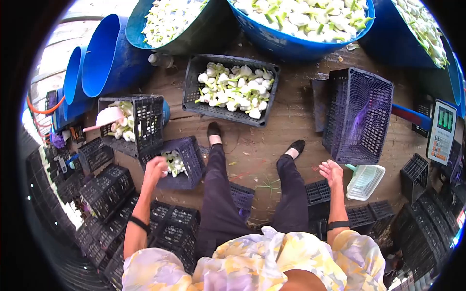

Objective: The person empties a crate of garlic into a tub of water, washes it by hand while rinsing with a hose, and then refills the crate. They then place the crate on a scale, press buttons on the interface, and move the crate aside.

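My left hand [155,169], its fingers curled together, is over the edge of a small dark crate [195,165] tipped on its side, with garlic bulbs [174,163] inside. Whatever those fingers may hold is hidden. On the other side, my right hand [332,172] is held palm up with loosely bent fingers apart and nothing visible in it. Close to it are a purple-black crate [361,116] and a pale green basket [366,182] on the floor. Ahead of my feet lies a black crate [228,117] of trimmed garlic bulbs [235,89].
Blue tubs [301,46] heaped with garlic line the front. A pink scoop [109,115] rests by a black crate [148,119] of garlic at left. A digital scale display [442,131] stands at right. Stacked black crates [174,228] surround my legs.
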Motion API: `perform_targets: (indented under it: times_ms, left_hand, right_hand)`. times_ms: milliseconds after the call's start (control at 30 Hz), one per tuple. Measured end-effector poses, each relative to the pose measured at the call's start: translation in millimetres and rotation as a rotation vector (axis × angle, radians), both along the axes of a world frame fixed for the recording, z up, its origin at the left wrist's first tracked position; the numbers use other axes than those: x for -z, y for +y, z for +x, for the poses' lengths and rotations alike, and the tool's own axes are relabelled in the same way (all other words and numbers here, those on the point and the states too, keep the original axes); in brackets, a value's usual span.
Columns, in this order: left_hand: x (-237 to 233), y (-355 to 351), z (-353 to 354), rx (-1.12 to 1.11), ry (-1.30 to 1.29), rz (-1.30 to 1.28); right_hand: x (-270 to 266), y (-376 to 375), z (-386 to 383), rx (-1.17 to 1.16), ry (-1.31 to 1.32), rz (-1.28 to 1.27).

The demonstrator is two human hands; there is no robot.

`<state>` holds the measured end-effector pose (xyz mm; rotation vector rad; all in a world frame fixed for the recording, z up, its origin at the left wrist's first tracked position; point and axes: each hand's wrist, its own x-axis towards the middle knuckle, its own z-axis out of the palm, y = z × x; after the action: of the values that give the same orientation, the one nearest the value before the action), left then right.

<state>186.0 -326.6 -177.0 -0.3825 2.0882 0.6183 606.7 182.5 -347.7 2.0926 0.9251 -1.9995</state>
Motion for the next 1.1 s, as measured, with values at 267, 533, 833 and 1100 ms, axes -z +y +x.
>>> perform_targets:
  times_ms: [267, 533, 833, 1100]
  left_hand:
    - [306, 21, -208, -0.194, 0.320, 0.200]
    - [463, 92, -271, -0.027, 0.136, 0.316]
    - [471, 111, -262, -0.175, 0.140, 0.412]
    - [325, 129, -200, -0.152, 0.078, 0.427]
  right_hand:
    - [154, -130, -194, -0.181, -0.003, 0.149]
    - [284, -210, -301, -0.266, -0.199, 0.921]
    - [296, -208, -310, -0.235, -0.305, 1.011]
    - [259, -143, -247, -0.062, -0.002, 0.483]
